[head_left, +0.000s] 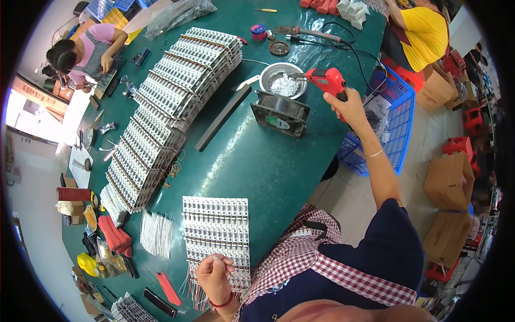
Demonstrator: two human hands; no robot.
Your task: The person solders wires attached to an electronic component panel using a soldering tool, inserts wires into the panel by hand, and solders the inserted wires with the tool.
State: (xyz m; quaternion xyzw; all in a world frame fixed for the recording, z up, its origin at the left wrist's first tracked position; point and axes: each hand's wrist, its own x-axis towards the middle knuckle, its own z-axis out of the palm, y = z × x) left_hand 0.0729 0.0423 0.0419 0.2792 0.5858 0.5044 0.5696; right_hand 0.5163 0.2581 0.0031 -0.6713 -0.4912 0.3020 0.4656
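Observation:
My right hand (348, 109) is wrapped round the black grip of a red soldering gun (328, 81). The gun's tip points left, over a round metal bowl (265, 80) that holds crumpled whitish scraps (285, 86). Close to my body, my left hand (215, 271) is raised over the lower part of a white panel (216, 220) made of rows of small parts. Its fingers are curled in with the tips together; anything between them is too small to make out. Thin red and white wires (197, 287) stick out from the panel's lower left.
A small square fan (280, 114) stands before the bowl, beside a dark bar (223, 118). Tall stacks of similar panels (177, 80) fill the left-centre. White wires (156, 235) and red wires (169, 288) lie nearby. A blue basket (399, 123) is at the right; two people work across the table.

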